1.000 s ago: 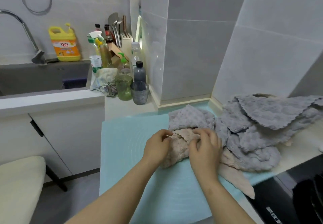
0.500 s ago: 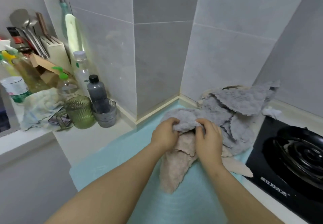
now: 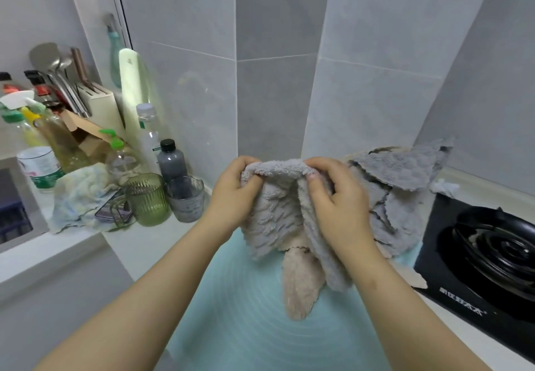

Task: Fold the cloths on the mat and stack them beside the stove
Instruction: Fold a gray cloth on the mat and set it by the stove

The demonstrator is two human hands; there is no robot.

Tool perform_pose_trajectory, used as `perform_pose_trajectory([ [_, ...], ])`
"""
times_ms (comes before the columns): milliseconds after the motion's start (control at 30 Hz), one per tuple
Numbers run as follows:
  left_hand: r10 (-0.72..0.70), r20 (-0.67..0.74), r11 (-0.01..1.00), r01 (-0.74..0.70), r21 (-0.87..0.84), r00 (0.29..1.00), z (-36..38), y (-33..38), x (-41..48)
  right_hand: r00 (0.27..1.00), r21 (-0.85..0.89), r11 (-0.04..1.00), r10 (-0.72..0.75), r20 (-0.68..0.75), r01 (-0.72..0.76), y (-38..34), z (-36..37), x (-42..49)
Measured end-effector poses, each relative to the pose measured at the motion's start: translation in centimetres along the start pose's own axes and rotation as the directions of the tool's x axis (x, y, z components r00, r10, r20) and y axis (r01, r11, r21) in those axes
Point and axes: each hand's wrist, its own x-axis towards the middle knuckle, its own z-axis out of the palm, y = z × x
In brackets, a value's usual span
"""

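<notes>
I hold a fluffy grey-and-beige cloth up above the light blue mat. My left hand grips its top edge on the left, and my right hand grips the top edge on the right. The cloth hangs bunched between them, its beige tail drooping toward the mat. A loose pile of grey cloths lies behind my right hand, at the mat's far right corner. The black stove sits to the right of the mat.
On the ledge to the left stand a green ribbed cup, a grey cup, a dark bottle, several other bottles, a knife block and a crumpled rag. Tiled walls close off the back corner.
Both hands have lifted the cloth off the mat and now hold it higher by its top edge. The view has swung right and closer, bringing the stove into sight.
</notes>
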Motion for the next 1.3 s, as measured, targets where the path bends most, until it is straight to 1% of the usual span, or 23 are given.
perform_pose_trajectory([
  [67,-0.025,0.039,0.999,0.024,0.021,0.999,-1.6,-1.6,0.1,0.98,0.04,0.986,0.156,0.122,-0.162,-0.2,1.1,-0.8],
  [167,-0.032,0.133,0.995,0.019,0.097,0.991,-4.4,-4.7,0.3,0.905,-0.015,0.934,0.349,0.243,-0.356,0.5,3.5,-2.8],
  [267,-0.07,0.27,0.979,0.014,0.204,0.96,-6.8,-8.5,0.2,0.828,-0.099,0.867,0.497,0.26,-0.489,1.3,6.6,-5.9],
  [300,-0.086,0.309,0.969,0.008,0.246,0.947,-7.3,-10.0,0.1,0.812,-0.178,0.846,0.533,0.239,-0.503,1.8,7.6,-7.1],
  [333,-0.095,0.339,0.958,-0.006,0.285,0.936,-7.7,-11.6,0.0,0.814,-0.303,0.819,0.552,0.184,-0.487,2.4,8.6,-8.4],
  [367,-0.102,0.365,0.946,-0.023,0.323,0.926,-8.0,-13.1,-0.2,0.824,-0.451,0.766,0.556,0.107,-0.458,2.9,9.5,-9.7],
  [400,-0.112,0.396,0.933,-0.04,0.357,0.911,-8.2,-14.5,-0.4,0.852,-0.574,0.704,0.523,0.023,-0.417,2.9,10.4,-10.9],
  [433,-0.124,0.441,0.914,-0.072,0.4,0.889,-8.5,-15.9,-0.7,0.877,-0.659,0.648,0.479,-0.037,-0.382,2.7,11.3,-12.0],
  [500,-0.123,0.574,0.833,-0.23,0.502,0.809,-8.8,-18.6,-1.5,0.927,-0.753,0.585,0.366,-0.086,-0.301,2.5,12.8,-14.2],
  [567,-0.089,0.678,0.727,-0.418,0.545,0.729,-9.2,-20.4,-2.1,0.964,-0.818,0.534,0.251,-0.09,-0.215,2.4,13.8,-16.0],
  [600,-0.045,0.699,0.685,-0.487,0.542,0.714,-9.4,-20.9,-2.4,0.975,-0.839,0.511,0.201,-0.094,-0.186,2.4,14.1,-16.7],
  [633,0.029,0.692,0.652,-0.538,0.534,0.722,-9.5,-21.4,-2.7,0.982,-0.857,0.485,0.16,-0.105,-0.171,2.4,14.3,-17.2],
  [700,0.231,0.614,0.578,-0.614,0.538,0.755,-9.4,-21.7,-3.3,0.991,-0.887,0.443,0.081,-0.104,-0.129,2.4,14.4,-18.1],
  [733,0.316,0.573,0.54,-0.64,0.547,0.756,-9.3,-21.7,-3.6,0.996,-0.896,0.436,0.042,-0.078,-0.088,2.3,14.5,-18.5],
  [800,0.428,0.537,0.493,-0.685,0.536,0.727,-9.1,-21.5,-4.0,1.0,-0.9,0.435,-0.007,-0.023,-0.017,2.3,14.6,-19.1],
  [867,0.458,0.565,0.505,-0.724,0.47,0.687,-9.0,-21.6,-3.9,1.0,-0.89,0.456,0.024,-0.02,-0.028,2.5,14.7,-19.7],
  [933,0.457,0.613,0.538,-0.749,0.386,0.645,-9.0,-22.0,-3.6,0.989,-0.864,0.484,0.119,-0.091,-0.137,3.1,14.8,-20.5],
  [1000,0.433,0.64,0.558,-0.746,0.362,0.635,-9.2,-22.3,-3.4,0.95,-0.823,0.493,0.258,-0.173,-0.284,3.3,14.5,-20.9],
  [1067,0.411,0.644,0.576,-0.732,0.364,0.645,-9.6,-22.8,-3.4,0.922,-0.785,0.511,0.336,-0.193,-0.35,3.1,14.3,-21.2],
  [1133,0.4,0.664,0.591,-0.732,0.34,0.632,-10.2,-23.4,-3.7,0.914,-0.782,0.513,0.368,-0.174,-0.355,2.5,14.4,-21.6],
  [1200,0.353,0.724,0.578,-0.747,0.329,0.592,-11.2,-23.6,-4.0,0.908,-0.791,0.506,0.394,-0.143,-0.344,1.7,14.7,-22.3],
  [1267,0.308,0.77,0.558,-0.762,0.329,0.558,-12.0,-23.5,-4.4,0.912,-0.805,0.51,0.401,-0.09,-0.304,1.2,14.9,-22.8],
  [1300,0.302,0.773,0.562,-0.759,0.328,0.558,-12.2,-23.4,-4.6,0.91,-0.818,0.507,0.412,-0.047,-0.272,0.9,15.0,-23.0],
])
